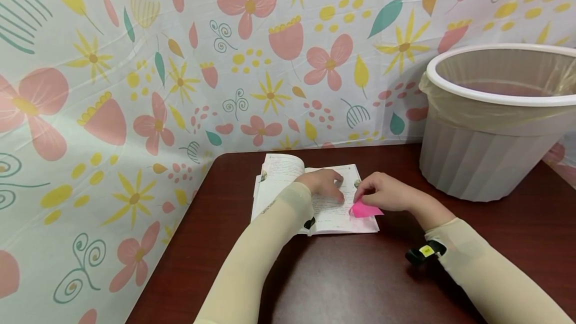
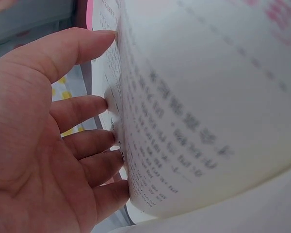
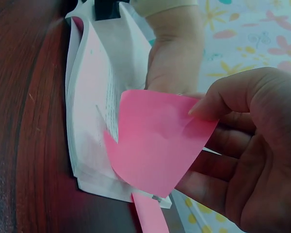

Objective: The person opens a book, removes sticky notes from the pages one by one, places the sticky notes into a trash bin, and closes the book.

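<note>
An open book (image 1: 333, 219) with printed pages lies on the dark red-brown table. My left hand (image 1: 321, 184) rests over its right-hand page, fingers spread; in the left wrist view the fingertips (image 2: 117, 138) touch the paper beside a curving page. At the book's right edge, my right hand (image 1: 388, 192) pinches a piece of pink paper (image 3: 157, 138) between thumb and fingers. The pink paper has a notch on one side and stands up from the page. A second pink strip (image 3: 150, 213) shows by the book's edge in the right wrist view.
A white ribbed trash bin (image 1: 477, 154) with a clear liner stands at the right on the table (image 1: 216, 244). A flower-patterned cloth (image 1: 270, 64) hangs behind and to the left. A black strap (image 1: 426, 251) with a yellow label is on my right wrist.
</note>
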